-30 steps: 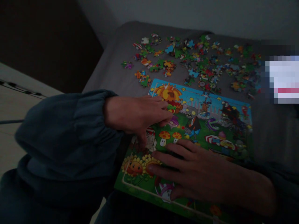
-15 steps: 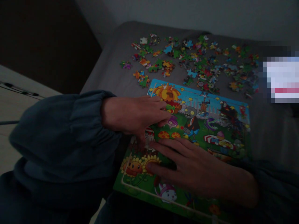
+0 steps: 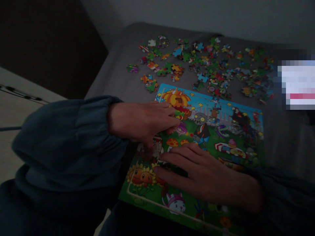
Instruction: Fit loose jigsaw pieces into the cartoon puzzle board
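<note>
A colourful cartoon puzzle board [image 3: 147,200] with a pale inner frame line lies tilted across the grey surface, partly covered by both hands. My left hand [image 3: 145,119] rests over its left side, fingers bent on the picture near the pumpkin and thumb apart, pointing down. My right hand [image 3: 197,173] is spread low over the lower middle of the board, beside the sunflowers, with its fingers stretched toward the left. I see no loose piece in either hand; what lies beneath the palms is hidden.
Many loose jigsaw pieces [image 3: 177,68] are scattered beyond the board on the grey cloth surface [image 3: 108,78]. A pale wall [image 3: 187,16] rises behind. At the right edge is a blurred-out bright patch [image 3: 297,82]. Dark cables [image 3: 24,95] run at the left.
My right hand has shifted slightly left at the wrist, and its thumb has moved up a little over the sunflowers. My left hand stays almost where it was.
</note>
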`<state>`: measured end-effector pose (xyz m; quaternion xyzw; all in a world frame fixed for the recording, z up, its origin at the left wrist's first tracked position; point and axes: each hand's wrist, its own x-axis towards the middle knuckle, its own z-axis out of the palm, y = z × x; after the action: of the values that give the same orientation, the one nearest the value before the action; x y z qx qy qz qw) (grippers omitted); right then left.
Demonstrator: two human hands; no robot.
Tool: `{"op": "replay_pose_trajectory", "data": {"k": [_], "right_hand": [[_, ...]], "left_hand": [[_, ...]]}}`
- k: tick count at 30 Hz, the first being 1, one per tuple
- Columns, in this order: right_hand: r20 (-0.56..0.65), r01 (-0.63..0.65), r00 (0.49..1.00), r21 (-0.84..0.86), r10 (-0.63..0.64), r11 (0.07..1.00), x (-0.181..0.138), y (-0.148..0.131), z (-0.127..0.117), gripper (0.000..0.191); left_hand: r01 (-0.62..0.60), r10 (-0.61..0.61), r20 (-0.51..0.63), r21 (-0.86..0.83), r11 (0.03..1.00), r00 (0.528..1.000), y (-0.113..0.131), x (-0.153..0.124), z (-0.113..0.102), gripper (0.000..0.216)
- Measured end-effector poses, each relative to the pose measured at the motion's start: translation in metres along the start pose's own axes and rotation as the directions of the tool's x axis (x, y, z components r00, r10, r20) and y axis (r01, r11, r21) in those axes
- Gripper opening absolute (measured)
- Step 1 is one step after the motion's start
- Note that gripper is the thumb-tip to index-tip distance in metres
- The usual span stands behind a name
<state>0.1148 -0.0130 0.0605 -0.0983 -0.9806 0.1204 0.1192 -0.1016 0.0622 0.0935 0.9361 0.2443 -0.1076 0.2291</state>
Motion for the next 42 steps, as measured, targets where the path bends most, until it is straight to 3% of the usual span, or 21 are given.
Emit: {"op": "replay_pose_trajectory", "data": {"k": [12,22,32,38,42], "right_hand": [[0.026,-0.002,1.0,0.009,0.002,1.0,-0.003,0.003,0.003,0.024],[0.069,0.063,0.995,0.062,-0.067,0.996,-0.003,0.0,0.001,0.025],[0.164,-0.046,0.986,0.046,0.037,0.998,-0.002,-0.007,-0.005,0.033],[0.204,-0.115,0.972,-0.026,0.117,0.993,-0.014,-0.019,-0.002,0.048],[0.233,-0.112,0.967,0.002,0.108,0.994,-0.016,-0.02,0.002,0.052]], "left_hand": [[-0.01,0.009,-0.016,-0.012,1.0,1.0,-0.002,0.0,0.002,0.047],[-0.029,0.028,-0.035,-0.019,0.999,0.999,-0.007,-0.001,0.005,0.049],[0.008,-0.008,-0.011,-0.001,1.0,1.0,-0.002,-0.002,0.003,0.054],[-0.019,0.017,-0.054,-0.031,0.999,0.998,-0.005,-0.001,0.006,0.048],[0.004,-0.006,-0.044,-0.042,0.999,0.999,-0.005,-0.001,0.006,0.046]]}}
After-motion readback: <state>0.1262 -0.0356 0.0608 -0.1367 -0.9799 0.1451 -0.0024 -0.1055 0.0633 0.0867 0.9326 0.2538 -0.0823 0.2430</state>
